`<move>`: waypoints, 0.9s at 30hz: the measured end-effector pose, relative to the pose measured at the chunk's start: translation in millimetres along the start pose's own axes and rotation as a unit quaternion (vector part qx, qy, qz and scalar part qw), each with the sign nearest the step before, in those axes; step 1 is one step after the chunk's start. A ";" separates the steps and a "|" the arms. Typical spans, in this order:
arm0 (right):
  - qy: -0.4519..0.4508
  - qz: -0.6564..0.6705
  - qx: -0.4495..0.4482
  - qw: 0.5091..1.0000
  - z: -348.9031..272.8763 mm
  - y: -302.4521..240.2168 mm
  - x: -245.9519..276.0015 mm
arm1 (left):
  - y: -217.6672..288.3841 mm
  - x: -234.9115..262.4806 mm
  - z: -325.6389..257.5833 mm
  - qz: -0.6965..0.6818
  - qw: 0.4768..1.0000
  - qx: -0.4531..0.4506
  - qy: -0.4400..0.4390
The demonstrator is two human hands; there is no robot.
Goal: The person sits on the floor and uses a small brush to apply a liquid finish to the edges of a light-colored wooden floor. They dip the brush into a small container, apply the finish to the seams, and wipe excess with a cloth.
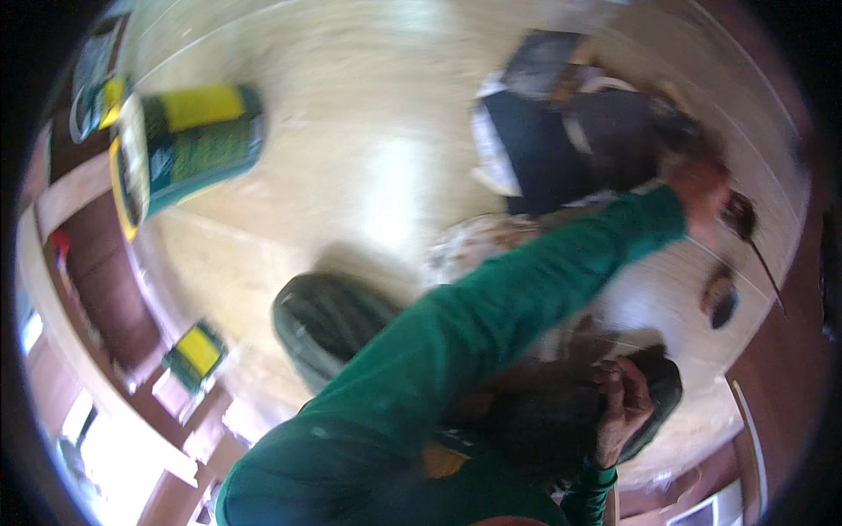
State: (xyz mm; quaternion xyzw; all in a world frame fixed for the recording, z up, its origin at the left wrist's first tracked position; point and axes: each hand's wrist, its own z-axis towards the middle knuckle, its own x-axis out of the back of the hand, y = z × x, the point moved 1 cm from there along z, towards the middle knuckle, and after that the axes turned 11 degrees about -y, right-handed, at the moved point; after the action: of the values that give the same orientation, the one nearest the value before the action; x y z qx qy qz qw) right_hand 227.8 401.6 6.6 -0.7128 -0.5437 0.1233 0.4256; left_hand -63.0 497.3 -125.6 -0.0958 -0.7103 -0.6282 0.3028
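My left arm, in a green sleeve, stretches across to the far right. My left hand (702, 188) is smeared by motion, and its fingers cannot be made out. Just beyond it lies a blurred dark object (675, 127), whose kind I cannot tell. To the hand's left, dark sheets (544, 153) lie in an overlapping pile with pale edges. A dark brown lump with a thin stick (741, 217) is close by on the right. My right hand (624, 403) hovers by my right knee, fingers loosely bent and apart, with nothing visible in it.
A large green and yellow bucket (206, 140) stands at the left, with a smaller green and yellow tin (197, 351) nearer me. A mottled cloth-like heap (478, 241) is partly behind my left sleeve. A small dark oval piece (721, 298) lies on the pale floor (351, 131).
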 end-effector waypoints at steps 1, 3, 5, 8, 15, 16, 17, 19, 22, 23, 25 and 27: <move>-0.008 0.010 0.024 1.000 1.9 12.9 -3.2 | 11.5 9.2 -0.9 -0.034 0.997 -0.007 -0.066; 0.006 -0.027 -0.007 1.000 4.6 5.3 -21.0 | 31.6 23.9 -19.2 -0.029 0.999 -0.013 -0.027; -0.016 -0.066 0.021 0.998 2.2 4.3 -32.5 | 55.5 37.0 -54.9 0.031 0.997 -0.026 0.069; -0.050 -0.146 0.039 0.987 1.1 7.5 -34.6 | 98.1 106.7 -153.3 0.072 0.996 -0.025 0.045; 0.004 -0.044 0.024 0.999 9.3 -27.0 -93.6 | 134.1 77.2 -357.7 0.029 0.985 -0.155 0.071; 0.005 -0.092 0.041 0.995 15.2 -27.0 -102.6 | 131.9 72.1 -379.3 -0.056 0.985 -0.164 0.020; 0.017 -0.139 0.061 0.988 21.7 -29.8 -110.2 | 127.3 67.5 -388.8 -0.007 0.989 -0.145 0.010; 0.027 -0.228 0.093 0.969 34.1 -43.2 -129.0 | 115.7 62.8 -403.0 0.093 0.992 -0.087 -0.013; -0.005 -0.204 0.181 0.962 38.4 -43.4 -162.0 | 113.2 68.6 -391.9 -0.031 0.986 -0.083 0.138; 0.023 -0.286 0.220 0.932 36.3 -43.4 -176.1 | 110.6 72.8 -388.9 -0.001 0.982 -0.085 0.171; 0.141 -0.539 0.282 0.781 25.4 -54.6 -220.4 | 103.1 75.1 -383.7 0.057 0.966 -0.087 0.236; 0.178 -0.655 0.264 0.685 21.7 -62.5 -233.9 | 90.0 80.0 -379.6 0.074 0.976 -0.043 0.202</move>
State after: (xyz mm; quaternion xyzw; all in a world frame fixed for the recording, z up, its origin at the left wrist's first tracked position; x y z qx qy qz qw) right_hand 83.5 209.0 -27.5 -0.0414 -0.7312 -0.1773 0.6575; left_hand 37.2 134.3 3.9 -0.0321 -0.5974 -0.6408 0.4810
